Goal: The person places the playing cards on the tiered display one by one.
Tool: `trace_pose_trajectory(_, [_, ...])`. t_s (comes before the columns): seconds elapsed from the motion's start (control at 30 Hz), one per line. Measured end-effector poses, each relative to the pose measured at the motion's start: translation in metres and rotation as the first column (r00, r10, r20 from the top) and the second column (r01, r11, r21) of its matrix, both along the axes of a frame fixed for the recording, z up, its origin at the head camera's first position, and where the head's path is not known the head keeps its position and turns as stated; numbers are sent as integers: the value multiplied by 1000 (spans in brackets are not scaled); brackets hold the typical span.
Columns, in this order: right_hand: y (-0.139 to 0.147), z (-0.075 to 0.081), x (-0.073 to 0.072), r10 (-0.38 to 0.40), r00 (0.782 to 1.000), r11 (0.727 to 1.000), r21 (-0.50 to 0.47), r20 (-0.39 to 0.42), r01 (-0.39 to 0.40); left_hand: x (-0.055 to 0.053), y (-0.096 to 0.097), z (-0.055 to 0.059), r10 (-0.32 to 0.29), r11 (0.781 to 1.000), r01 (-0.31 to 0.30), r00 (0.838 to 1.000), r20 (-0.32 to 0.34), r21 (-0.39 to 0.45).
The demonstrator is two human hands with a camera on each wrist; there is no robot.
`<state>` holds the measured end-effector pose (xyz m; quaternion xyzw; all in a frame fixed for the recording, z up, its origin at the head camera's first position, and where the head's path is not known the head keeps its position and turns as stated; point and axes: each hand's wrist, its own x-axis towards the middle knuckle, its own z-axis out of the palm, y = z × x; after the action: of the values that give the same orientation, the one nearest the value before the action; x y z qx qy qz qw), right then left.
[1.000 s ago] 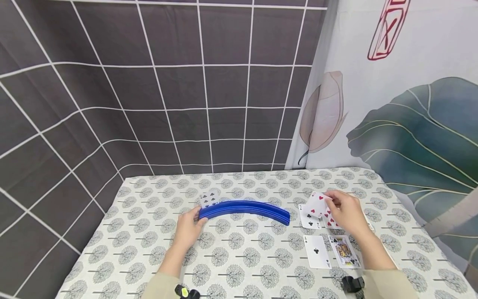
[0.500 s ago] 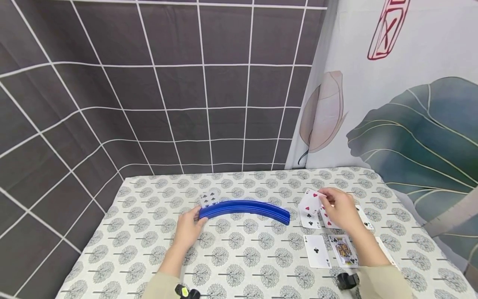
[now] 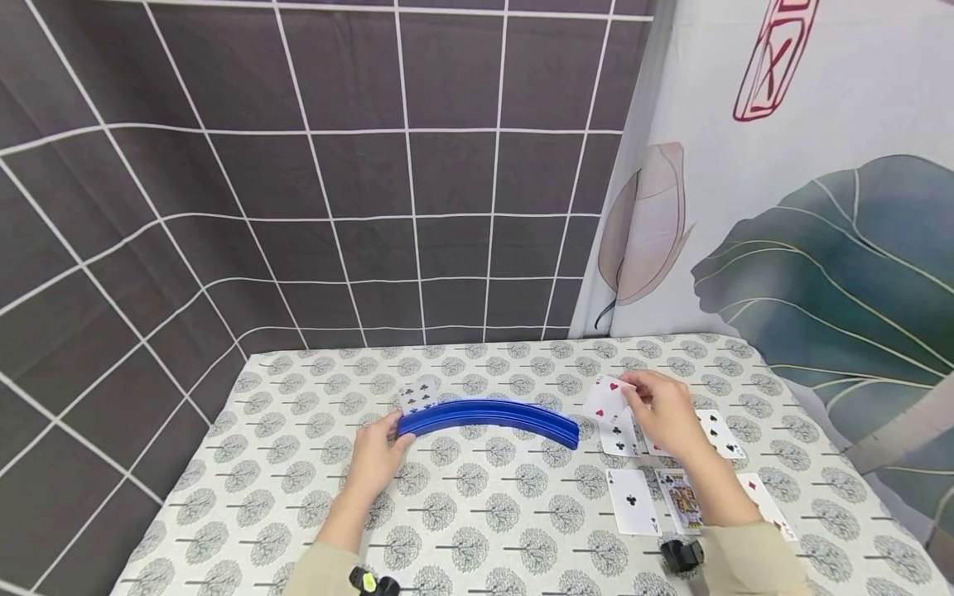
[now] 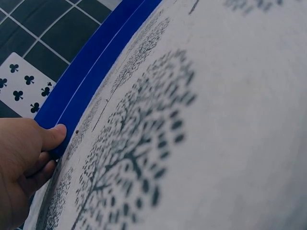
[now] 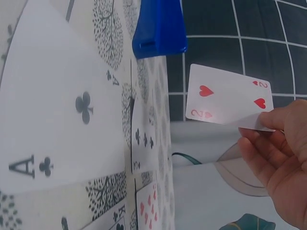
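Before a gridded wall [image 3: 450, 174], the right hand [image 3: 663, 411] pinches a card [image 3: 605, 399], the left hand [image 3: 376, 455] a blue rack [image 3: 488, 412] seemingly on tree-print cloth [image 3: 499, 497].

The blue rack [image 3: 488, 412] looks like smooth, glossy plastic, the two of hearts [image 5: 231, 98] slick paper, the worktop cover [image 3: 501, 488] matt cloth.

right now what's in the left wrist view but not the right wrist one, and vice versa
Left wrist only: the left hand gripping the blue holder, and a clubs card partly hidden by it. Right wrist only: the right hand pinching the two of hearts, plus the ace of clubs and other cards on the tree-print cloth. Both: the blue holder, that cloth and the grid backdrop.
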<state>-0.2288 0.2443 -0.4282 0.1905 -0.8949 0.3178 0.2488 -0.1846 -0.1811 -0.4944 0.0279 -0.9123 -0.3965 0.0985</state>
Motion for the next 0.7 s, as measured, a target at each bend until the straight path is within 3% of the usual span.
trace_pose_trajectory(0.27, [-9,0,-3,47,998,999,-7,-43,-47,0,0,0,-2,1000,2,1000,-9,8])
trace_pose_trajectory(0.7, [-20,3,-1,54,998,999,1,10,-54,-1,0,0,-9,1000,9,1000,-10,21])
